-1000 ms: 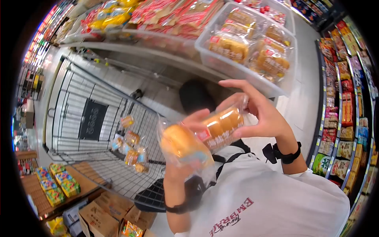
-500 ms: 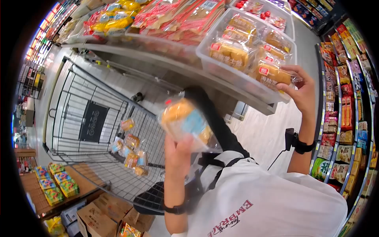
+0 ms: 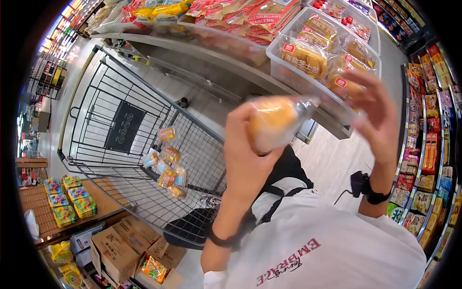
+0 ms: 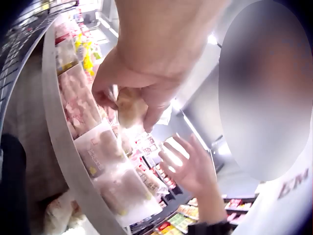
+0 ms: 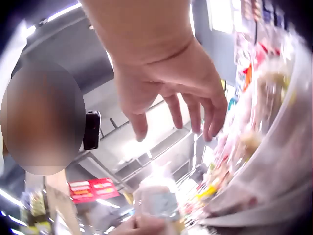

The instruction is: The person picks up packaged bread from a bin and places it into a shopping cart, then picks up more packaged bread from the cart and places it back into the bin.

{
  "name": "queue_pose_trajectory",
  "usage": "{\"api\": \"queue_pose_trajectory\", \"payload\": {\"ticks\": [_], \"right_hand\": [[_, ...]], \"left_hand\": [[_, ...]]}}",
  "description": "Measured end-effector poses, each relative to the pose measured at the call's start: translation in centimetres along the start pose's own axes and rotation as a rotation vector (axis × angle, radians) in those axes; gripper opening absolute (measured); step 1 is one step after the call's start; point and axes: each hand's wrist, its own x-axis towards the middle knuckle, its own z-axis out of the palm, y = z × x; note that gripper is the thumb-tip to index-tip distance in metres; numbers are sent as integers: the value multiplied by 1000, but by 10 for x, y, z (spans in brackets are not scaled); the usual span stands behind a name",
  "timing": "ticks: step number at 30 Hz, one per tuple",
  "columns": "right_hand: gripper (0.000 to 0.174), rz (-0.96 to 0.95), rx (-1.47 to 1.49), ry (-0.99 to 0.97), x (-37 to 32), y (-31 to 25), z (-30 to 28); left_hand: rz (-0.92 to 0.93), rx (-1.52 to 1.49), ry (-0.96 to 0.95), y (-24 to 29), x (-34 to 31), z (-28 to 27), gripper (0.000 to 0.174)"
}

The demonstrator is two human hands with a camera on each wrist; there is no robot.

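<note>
In the head view my left hand (image 3: 245,156) grips a clear-wrapped bread bun (image 3: 273,120), golden and slightly blurred, above the gap between cart and shelf. The left wrist view shows the bun (image 4: 131,107) pinched between thumb and fingers. My right hand (image 3: 378,108) hovers by the front corner of a translucent plastic bin (image 3: 288,76), fingers spread and holding nothing. Several wrapped bread packs (image 3: 304,59) with red labels lie inside this bin. From the right wrist view, the right hand (image 5: 171,83) hangs with its fingers apart.
A wire shopping cart (image 3: 125,126) stands at left with several bread packs (image 3: 171,155) in it. Red-and-white bags (image 3: 240,21) fill the shelf left of the bin. Snack shelves (image 3: 428,144) line the right side; cardboard boxes (image 3: 113,250) sit at lower left.
My right hand went to a pack in the bin, then drew back from it empty. My left hand has risen and moved right with its bun, turning it.
</note>
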Motion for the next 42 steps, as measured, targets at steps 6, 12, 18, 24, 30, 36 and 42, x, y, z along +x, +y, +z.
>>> {"api": "queue_pose_trajectory", "payload": {"ticks": [6, 12, 18, 24, 30, 36, 42], "right_hand": [[83, 282, 471, -419, 2, -4, 49], [64, 104, 91, -283, 9, -15, 52], [70, 5, 91, -113, 3, -13, 54], [85, -265, -78, -258, 13, -17, 41], [68, -25, -243, -525, 45, -57, 1], [57, -30, -1, -5, 113, -16, -60], [32, 237, 252, 154, 175, 71, -116]], "left_hand": [[655, 869, 247, 12, -1, -10, 43], [599, 929, 243, 23, 6, -18, 50], [-272, -914, -143, 38, 11, -24, 91], [-329, -679, -30, 34, 29, -22, 77], [217, 102, -438, 73, 56, -20, 54], [61, -51, -25, 47, 67, -63, 46], [-560, 157, 466, -116, 30, -201, 32]]}}
